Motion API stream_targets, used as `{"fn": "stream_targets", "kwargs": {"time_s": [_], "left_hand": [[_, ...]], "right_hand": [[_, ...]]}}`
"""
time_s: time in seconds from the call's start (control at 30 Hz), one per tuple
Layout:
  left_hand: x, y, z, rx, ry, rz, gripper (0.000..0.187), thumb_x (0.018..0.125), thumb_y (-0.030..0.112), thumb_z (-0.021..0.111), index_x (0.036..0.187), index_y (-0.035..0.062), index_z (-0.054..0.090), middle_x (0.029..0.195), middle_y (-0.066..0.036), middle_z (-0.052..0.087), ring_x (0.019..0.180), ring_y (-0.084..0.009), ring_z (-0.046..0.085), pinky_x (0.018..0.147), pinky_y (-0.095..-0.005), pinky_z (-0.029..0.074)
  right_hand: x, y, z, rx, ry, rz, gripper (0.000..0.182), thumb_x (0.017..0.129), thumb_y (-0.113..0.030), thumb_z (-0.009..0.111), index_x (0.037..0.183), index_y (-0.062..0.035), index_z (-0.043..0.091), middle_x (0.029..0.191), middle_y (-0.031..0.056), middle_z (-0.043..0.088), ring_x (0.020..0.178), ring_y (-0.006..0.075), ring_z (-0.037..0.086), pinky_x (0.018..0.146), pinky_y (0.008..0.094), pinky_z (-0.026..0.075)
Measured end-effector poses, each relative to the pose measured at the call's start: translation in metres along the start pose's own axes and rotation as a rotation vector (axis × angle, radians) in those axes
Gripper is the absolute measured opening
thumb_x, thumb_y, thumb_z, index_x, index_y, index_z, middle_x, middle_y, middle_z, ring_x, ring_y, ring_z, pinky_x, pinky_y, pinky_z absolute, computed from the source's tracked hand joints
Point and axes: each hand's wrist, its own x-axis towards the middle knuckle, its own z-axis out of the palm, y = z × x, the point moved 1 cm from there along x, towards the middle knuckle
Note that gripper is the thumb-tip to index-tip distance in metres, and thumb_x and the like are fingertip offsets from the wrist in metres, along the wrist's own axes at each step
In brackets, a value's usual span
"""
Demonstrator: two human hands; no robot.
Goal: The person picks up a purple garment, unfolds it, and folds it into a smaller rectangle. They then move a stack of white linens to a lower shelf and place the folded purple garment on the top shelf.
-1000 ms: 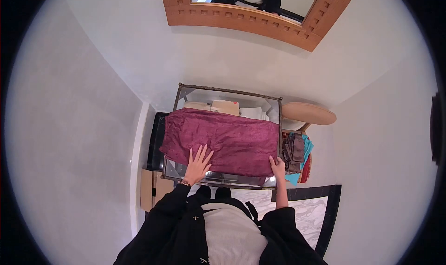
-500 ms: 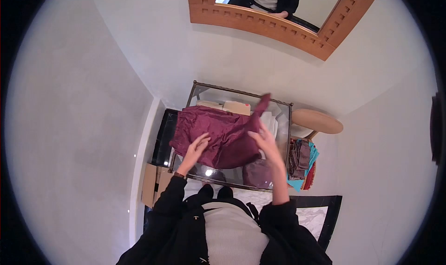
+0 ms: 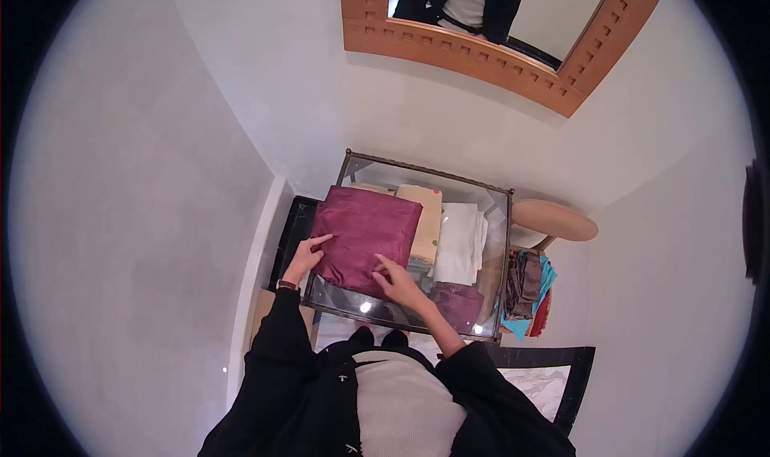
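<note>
A maroon satiny cloth (image 3: 370, 226) lies folded into a rough rectangle on the left part of a glass-topped table (image 3: 401, 316). My left hand (image 3: 307, 256) is at its left edge, fingers stretched over the fabric and thumb apart. Over the cloth's lower right corner is my right hand (image 3: 399, 284), its fingers loosely bent and spread. Neither hand visibly grips the fabric. Just right of the cloth sits a beige folded piece (image 3: 425, 208) with small coloured dots, partly covered by it.
White folded cloth (image 3: 459, 240) and a purple folded cloth (image 3: 457, 306) occupy the table's right side. Beyond its right edge are a round-topped tan chair (image 3: 555, 219) and a pile of brown and turquoise fabrics (image 3: 525, 285). A wood-framed mirror (image 3: 457, 52) hangs above. Cardboard (image 3: 265, 317) stands at lower left.
The maroon cloth's raised right end has been folded over leftward, making it smaller and squarer. My right hand has come down and left; the beige and white pieces now show more.
</note>
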Motion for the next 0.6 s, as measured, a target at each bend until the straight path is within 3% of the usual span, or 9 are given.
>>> {"fn": "stream_targets", "kwargs": {"time_s": [0.03,0.13,0.17,0.27,0.37,0.47,0.5,0.57,0.6], "left_hand": [[0.003,-0.002,0.003,0.112,0.083,0.096,0.065,0.074,-0.011,0.045,0.135,0.0106,0.057,0.130,-0.017,0.058,0.114,-0.0224,0.059,0.098,-0.0279,0.044],[-0.005,0.004,0.011,0.228,0.367,0.412,0.066,0.072,-0.011,0.045,0.134,0.0087,0.057,0.127,-0.025,0.057,0.109,-0.0299,0.061,0.099,-0.0316,0.044],[-0.011,0.006,0.013,0.254,0.439,0.460,0.065,0.071,-0.010,0.045,0.132,0.0080,0.057,0.123,-0.033,0.054,0.112,-0.0393,0.058,0.096,-0.0315,0.046],[-0.008,-0.022,0.006,0.513,0.372,0.235,0.060,0.075,-0.006,0.051,0.134,0.0087,0.054,0.135,-0.032,0.045,0.128,-0.0417,0.044,0.106,-0.0433,0.038],[-0.022,0.001,0.020,0.870,0.482,0.102,0.055,0.080,0.006,0.059,0.135,0.0109,0.053,0.145,-0.029,0.034,0.138,-0.0437,0.029,0.110,-0.0597,0.025],[-0.021,0.020,0.035,1.185,0.551,0.345,0.049,0.085,0.015,0.061,0.133,0.0122,0.052,0.150,-0.027,0.026,0.141,-0.0445,0.020,0.109,-0.0687,0.014],[-0.014,0.011,0.042,1.132,0.477,0.403,0.054,0.091,0.028,0.057,0.142,0.0164,0.044,0.153,-0.026,0.022,0.142,-0.0447,0.018,0.110,-0.0684,0.009],[-0.014,0.008,0.064,1.071,0.375,0.396,0.059,0.093,0.035,0.052,0.148,0.0187,0.036,0.156,-0.024,0.018,0.143,-0.0445,0.015,0.110,-0.0691,0.008],[-0.015,0.005,0.072,1.040,0.325,0.394,0.061,0.095,0.038,0.050,0.151,0.0199,0.031,0.157,-0.023,0.015,0.144,-0.0445,0.014,0.110,-0.0694,0.008]], "right_hand": [[-0.008,0.009,-0.008,-0.076,0.088,-0.031,0.050,0.091,-0.016,0.063,0.137,-0.0032,0.045,0.104,0.0184,0.061,0.093,0.0286,0.062,0.083,0.0374,0.050],[-0.031,0.037,-0.021,-0.196,0.249,-0.009,0.047,0.090,-0.015,0.063,0.133,-0.0045,0.049,0.109,0.0205,0.057,0.094,0.0320,0.061,0.082,0.0391,0.050],[-0.035,0.045,-0.022,-0.219,0.286,0.016,0.046,0.089,-0.014,0.063,0.132,-0.0045,0.048,0.111,0.0206,0.056,0.094,0.0319,0.061,0.082,0.0387,0.050],[-0.043,0.045,-0.023,-0.079,0.228,0.180,0.054,0.090,-0.013,0.064,0.139,-0.0071,0.044,0.119,0.0186,0.051,0.094,0.0265,0.060,0.084,0.0342,0.050],[-0.038,0.054,-0.008,0.038,0.283,0.242,0.056,0.091,-0.016,0.065,0.140,-0.0056,0.041,0.117,0.0192,0.053,0.089,0.0244,0.061,0.082,0.0331,0.050],[-0.026,0.063,0.010,0.166,0.365,0.329,0.058,0.092,-0.017,0.065,0.141,-0.0032,0.039,0.111,0.0168,0.058,0.087,0.0202,0.062,0.081,0.0322,0.050],[-0.019,0.057,0.012,0.125,0.364,0.399,0.057,0.092,-0.017,0.065,0.141,-0.0027,0.039,0.110,0.0157,0.060,0.089,0.0193,0.062,0.082,0.0318,0.050],[-0.006,0.038,0.008,0.040,0.363,0.541,0.057,0.092,-0.017,0.066,0.140,-0.0018,0.040,0.109,0.0134,0.063,0.093,0.0175,0.063,0.084,0.0309,0.050],[-0.003,0.051,0.012,0.176,0.374,0.473,0.055,0.092,-0.016,0.066,0.139,-0.0015,0.042,0.110,0.0126,0.064,0.095,0.0172,0.063,0.085,0.0307,0.050]]}}
